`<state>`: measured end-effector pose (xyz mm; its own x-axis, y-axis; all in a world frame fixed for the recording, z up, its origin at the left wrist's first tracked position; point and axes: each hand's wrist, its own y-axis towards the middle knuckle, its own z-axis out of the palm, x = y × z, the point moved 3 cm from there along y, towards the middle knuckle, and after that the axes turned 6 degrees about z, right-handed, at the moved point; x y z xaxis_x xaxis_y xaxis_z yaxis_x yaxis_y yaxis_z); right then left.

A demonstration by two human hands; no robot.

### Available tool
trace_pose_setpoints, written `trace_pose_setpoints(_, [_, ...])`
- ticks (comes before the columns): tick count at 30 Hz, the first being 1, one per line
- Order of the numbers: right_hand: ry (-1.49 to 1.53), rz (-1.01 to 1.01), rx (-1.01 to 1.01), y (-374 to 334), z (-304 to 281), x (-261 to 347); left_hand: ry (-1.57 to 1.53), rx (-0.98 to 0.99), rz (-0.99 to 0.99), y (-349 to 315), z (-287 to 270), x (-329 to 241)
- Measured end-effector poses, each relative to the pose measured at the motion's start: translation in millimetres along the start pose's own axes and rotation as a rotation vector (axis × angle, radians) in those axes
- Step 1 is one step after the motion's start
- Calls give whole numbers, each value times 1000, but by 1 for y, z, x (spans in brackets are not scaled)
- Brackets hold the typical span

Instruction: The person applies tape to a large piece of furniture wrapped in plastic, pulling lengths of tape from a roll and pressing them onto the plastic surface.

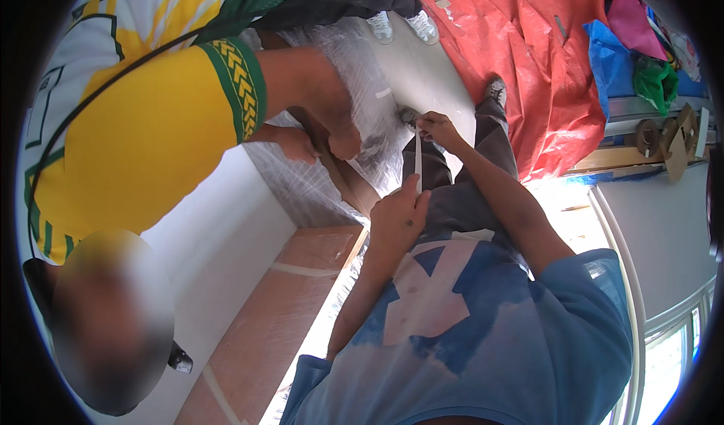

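A narrow whitish strip, which looks like tape, runs between my two hands in front of my legs. My left hand is closed on its near end, with the thumb pointing up along it. At the far end, the fingers of my right hand pinch the strip. Whether a roll sits inside my left palm is hidden. To the left, a large piece wrapped in clear plastic film stands close by, with a brown edge showing. Another person's hands rest at that wrapped edge.
The co-worker in a yellow and green jersey leans in at left. A red sheet covers floor at the far right. A brown panel with tape strips stands lower left. Cardboard pieces and a brown tape roll lie at right.
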<state>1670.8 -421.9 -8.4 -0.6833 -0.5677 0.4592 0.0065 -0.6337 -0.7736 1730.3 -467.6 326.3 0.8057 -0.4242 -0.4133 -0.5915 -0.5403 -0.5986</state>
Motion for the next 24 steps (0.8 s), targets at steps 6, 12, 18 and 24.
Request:
trace_pose_setpoints(6, [35,-39,51,10,11,-2,94,6,-46,-4,-19,-3])
trace_pose_setpoints(12, [106,23,122,17,60,-20,142,121,-302,-13,-34,19])
trace_pose_setpoints(18, [9,48,239,9,80,-37,90,24,-364,-41,-52,44])
trace_pose_setpoints(24, [164,-20,215,32,108,-59,153,7,-321,-49,-44,42])
